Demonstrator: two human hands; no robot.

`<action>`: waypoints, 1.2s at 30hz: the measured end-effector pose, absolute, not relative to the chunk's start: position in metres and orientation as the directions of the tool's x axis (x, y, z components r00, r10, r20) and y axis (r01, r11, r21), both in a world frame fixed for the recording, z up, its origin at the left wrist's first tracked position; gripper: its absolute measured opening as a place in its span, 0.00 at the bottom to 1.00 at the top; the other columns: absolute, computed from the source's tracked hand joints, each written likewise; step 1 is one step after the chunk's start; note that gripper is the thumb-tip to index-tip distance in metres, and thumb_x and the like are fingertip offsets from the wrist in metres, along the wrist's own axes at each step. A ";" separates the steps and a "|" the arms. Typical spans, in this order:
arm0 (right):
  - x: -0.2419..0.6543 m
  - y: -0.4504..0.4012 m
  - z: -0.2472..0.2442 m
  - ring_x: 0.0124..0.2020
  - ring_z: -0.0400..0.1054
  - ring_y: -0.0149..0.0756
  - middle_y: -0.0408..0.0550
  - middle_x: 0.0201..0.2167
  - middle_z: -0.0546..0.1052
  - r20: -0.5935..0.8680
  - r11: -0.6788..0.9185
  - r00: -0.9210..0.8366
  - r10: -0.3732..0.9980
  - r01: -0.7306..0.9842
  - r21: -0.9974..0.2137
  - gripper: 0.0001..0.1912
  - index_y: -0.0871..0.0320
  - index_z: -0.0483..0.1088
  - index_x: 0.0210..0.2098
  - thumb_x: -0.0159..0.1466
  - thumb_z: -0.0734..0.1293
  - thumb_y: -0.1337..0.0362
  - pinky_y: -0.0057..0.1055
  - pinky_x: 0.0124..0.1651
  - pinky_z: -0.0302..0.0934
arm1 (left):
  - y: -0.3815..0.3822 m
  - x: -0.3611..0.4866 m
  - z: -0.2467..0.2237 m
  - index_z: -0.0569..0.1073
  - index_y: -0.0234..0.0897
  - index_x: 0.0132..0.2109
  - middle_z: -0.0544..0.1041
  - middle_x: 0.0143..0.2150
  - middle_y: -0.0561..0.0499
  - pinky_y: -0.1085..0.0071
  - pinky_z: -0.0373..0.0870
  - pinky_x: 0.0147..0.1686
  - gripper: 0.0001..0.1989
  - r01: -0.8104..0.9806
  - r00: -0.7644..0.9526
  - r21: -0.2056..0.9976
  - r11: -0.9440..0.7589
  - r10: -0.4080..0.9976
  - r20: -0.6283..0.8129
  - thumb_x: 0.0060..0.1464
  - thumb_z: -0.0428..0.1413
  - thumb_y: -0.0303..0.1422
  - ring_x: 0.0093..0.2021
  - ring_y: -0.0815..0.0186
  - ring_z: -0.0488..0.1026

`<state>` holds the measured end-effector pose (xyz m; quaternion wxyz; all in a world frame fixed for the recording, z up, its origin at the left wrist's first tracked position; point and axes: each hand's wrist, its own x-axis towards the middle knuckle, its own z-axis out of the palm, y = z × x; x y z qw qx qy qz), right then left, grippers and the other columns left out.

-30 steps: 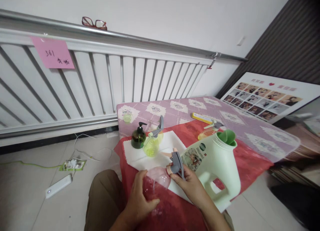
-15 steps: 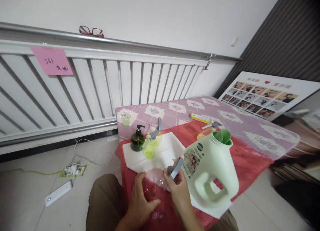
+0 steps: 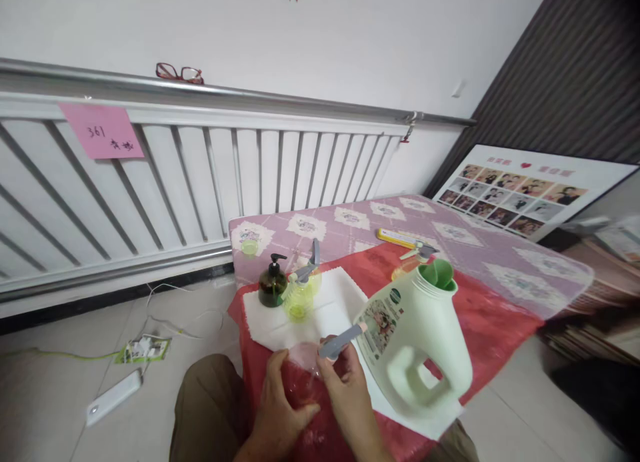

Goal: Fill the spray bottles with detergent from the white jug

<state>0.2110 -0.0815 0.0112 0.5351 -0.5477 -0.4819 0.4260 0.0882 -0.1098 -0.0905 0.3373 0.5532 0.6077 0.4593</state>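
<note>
My left hand [image 3: 281, 405] is wrapped round the side of a clear, pinkish bottle [image 3: 303, 372] that stands close in front of me. At the bottle's top, my right hand [image 3: 347, 389] grips a grey trigger spray head [image 3: 341, 341] between thumb and fingers. The spray head's neck is hidden by the fingers, so I cannot tell how firmly it sits on the bottle. Just right of my right hand stands a large pale green detergent jug [image 3: 425, 335], a green cap or funnel [image 3: 439, 273] in its mouth. Beyond my hands is a yellow-green spray bottle [image 3: 299, 305].
A dark green pump bottle [image 3: 273, 290] and another yellowish spray bottle [image 3: 315, 282] stand at the back left. White paper [image 3: 345, 292] lies on red plastic sheeting [image 3: 493, 319]. A spray bottle with amber contents [image 3: 403, 269] and a yellow box [image 3: 397, 238] are farther back.
The grey spray head has turned from a steep slant to a flatter one, with my right hand turning along. My left hand keeps its hold on the bottle. The view has shifted slightly.
</note>
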 end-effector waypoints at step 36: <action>0.201 -0.086 -0.002 0.53 0.69 0.44 0.51 0.51 0.76 -0.050 -0.039 0.137 0.989 -0.087 -0.995 0.24 0.54 0.68 0.52 0.59 0.67 0.51 0.41 0.58 0.60 | -0.110 0.088 -0.092 0.54 0.34 0.60 0.63 0.61 0.37 0.56 0.59 0.62 0.43 0.354 -0.178 0.935 -0.010 0.981 0.078 0.35 0.60 0.27 0.62 0.53 0.62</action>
